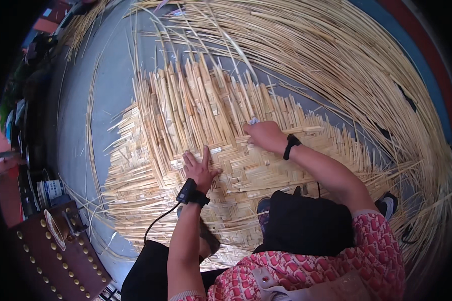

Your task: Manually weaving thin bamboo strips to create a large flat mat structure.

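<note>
A partly woven mat (256, 170) of flat, straw-coloured reed strips lies on the floor beneath both hands. My left hand (200, 171) rests on it palm down with its fingers spread, near the edge where the weave meets long upright strips (186, 108). Farther up and to the right, my right hand (267, 136) is closed in a fist at the base of the upright strips. A small whitish-blue bit (253, 121) shows at its fingers. What the fist holds is hidden.
A large pile of loose reeds (331, 55) curves from the far side down the right. More reeds (83, 30) lie at the far left. A brown studded chest (60, 256) stands at the near left. My shoes and knees are at the mat's near side.
</note>
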Demonstrator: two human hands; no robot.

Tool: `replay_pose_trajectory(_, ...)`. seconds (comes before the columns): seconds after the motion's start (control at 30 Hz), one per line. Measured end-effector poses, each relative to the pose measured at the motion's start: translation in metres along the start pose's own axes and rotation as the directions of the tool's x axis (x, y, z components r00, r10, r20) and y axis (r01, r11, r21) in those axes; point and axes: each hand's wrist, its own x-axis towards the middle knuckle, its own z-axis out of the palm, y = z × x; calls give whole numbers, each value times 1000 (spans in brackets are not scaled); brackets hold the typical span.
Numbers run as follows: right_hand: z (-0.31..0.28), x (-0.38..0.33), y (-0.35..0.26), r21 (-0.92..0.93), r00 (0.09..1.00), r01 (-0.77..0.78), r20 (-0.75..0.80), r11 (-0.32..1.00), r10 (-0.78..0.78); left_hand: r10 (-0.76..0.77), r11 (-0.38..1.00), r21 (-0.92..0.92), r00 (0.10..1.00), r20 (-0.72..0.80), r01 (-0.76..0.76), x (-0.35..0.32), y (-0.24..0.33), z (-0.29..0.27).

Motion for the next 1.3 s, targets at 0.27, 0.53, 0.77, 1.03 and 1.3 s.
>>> replay_pose_trajectory(0.27, -112, -28, -23, 954, 953, -301, 300, -9, -48, 147, 802, -478, 893, -425, -359, 41, 91, -36)
replay_pose_trajectory(0.53, 2, 47, 52, 203, 944, -306, 190, 930, 269, 76, -117, -984, 989, 124, 132, 44, 75, -55)
replay_pose_trajectory(0.77, 1, 32, 34, 830, 935, -354, 301, 431, 188, 87, -118, -977, 982, 167, 177, 74, 62, -47)
replay_pose_trajectory(1.03, -27, -19, 32, 232, 942, 81, -336, 969, 1, 195, 40, -954, 934, 299, 297, 93, 73, -37)
replay_pose_trajectory(1.3, -53, -68, 37, 820, 766, 97, -423, 564, 483, 428, 554, -656, 851, -305, -513, 91, 134, -23)
